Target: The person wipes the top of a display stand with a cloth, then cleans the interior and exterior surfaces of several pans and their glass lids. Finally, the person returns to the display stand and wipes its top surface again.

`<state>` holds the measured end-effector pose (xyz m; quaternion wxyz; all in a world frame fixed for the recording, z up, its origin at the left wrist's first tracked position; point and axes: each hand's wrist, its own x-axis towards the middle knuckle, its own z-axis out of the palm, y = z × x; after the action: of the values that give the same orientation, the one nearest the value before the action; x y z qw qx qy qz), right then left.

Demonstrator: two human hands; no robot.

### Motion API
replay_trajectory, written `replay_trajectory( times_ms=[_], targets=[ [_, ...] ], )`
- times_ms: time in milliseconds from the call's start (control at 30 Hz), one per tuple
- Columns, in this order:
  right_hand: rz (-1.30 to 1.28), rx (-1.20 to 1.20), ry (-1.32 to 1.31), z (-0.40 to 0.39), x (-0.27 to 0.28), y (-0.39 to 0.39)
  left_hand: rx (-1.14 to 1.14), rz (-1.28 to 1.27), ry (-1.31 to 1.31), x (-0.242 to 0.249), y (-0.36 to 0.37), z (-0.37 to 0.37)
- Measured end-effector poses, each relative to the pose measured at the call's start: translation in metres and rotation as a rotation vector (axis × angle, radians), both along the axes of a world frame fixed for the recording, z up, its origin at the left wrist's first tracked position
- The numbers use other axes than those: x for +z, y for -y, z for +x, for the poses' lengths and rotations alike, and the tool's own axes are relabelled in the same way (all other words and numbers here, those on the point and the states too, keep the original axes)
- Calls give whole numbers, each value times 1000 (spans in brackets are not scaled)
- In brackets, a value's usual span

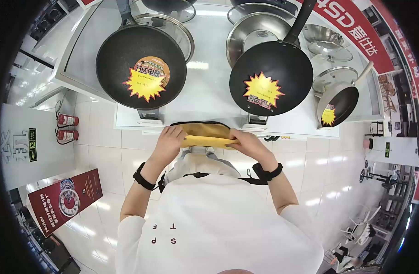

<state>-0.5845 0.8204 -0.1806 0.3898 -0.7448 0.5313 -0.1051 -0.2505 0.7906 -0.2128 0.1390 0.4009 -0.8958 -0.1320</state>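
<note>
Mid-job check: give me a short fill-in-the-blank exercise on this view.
1. The left hand and right hand hold a cloth whose main colour is ____.
2. The wristbands are coloured ____.
3. The shirt is mainly coloured ____.
4. The number of red extinguishers in view is ____.

Missing words: yellow; black; white; two.

Two red fire extinguishers point(68, 120), red Haier poster point(68, 201), green arrow sign point(33, 144), tiled floor point(102, 160)

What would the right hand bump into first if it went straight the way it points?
The yellow cloth-like item that the right hand grips; beyond it, perhaps the white counter, though depth is unclear.
</note>
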Motion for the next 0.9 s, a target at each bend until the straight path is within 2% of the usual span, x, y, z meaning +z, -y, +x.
replay_trajectory(
  times_ms=[100,133,267,333,367,433,500,533,567,633,700,767,833,900],
  targets=[
    [99,-7,-92,4,15,-6,-16,37,12,13,-4,1],
    [77,58,-114,2,12,-8,-11,58,-6,18,-4,1],
    [168,25,-55,8,35,-2,-8,70,57,37,1,1],
    [169,97,-45,4,36,-1,30,319,43,60,4,0],
    [168,173,-34,1,37,1,30,318,44,67,6,2],
    [123,176,39,-1,49,4,-7,336,-87,85,7,7],
    [-6,63,11,-3,70,15,15,434,-77,101,20,9],
    [-259,18,80,-2,70,20,46,346,-114,102,27,11],
    [-258,15,80,-1,70,25,77,258,-149,103,33,12],
    [-498,-55,26,4,75,38,77,202,-123,108,43,8],
    [-612,-76,32,8,75,44,41,42,-135,114,51,4],
    [-646,-133,33,10,66,46,68,12,-130,106,54,4],
    [-726,-159,3,13,63,42,69,-196,-86,96,57,6],
    [-804,-183,-26,14,54,37,92,-215,-113,81,50,7]
  ],
)
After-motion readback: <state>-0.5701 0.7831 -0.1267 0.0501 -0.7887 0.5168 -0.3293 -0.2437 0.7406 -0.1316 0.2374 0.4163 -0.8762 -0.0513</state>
